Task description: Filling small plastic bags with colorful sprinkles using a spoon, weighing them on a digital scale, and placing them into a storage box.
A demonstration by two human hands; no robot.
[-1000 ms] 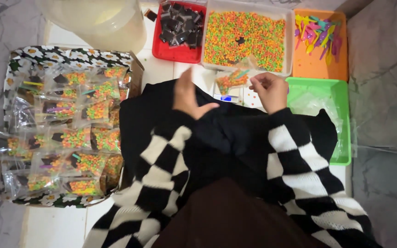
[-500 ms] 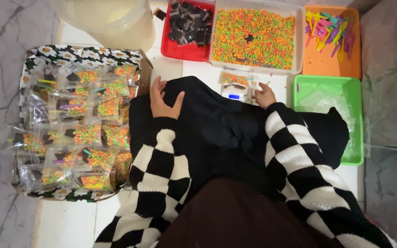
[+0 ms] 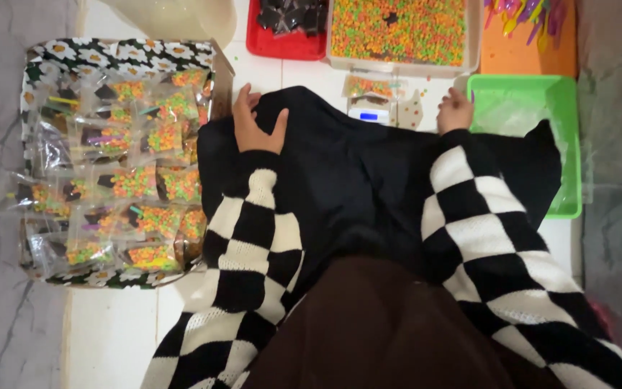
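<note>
Since a second ago, both hands have come down from chest height. The left hand (image 3: pixel 255 124) now lies flat on the black cloth (image 3: pixel 354 180); the right hand (image 3: pixel 456 110) has dropped beside the green tray (image 3: pixel 541 90).

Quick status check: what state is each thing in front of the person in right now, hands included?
left hand: empty, fingers spread, flat on the black cloth
right hand: fingers curled, at the cloth's far edge; grip hidden
flowered box: open, full of sealed snack bags
clear tub: uncovered, filled with coloured sprinkles
red tray: holds dark pieces
green tray: holds clear plastic bags
small scale: partly hidden by cloth
</note>
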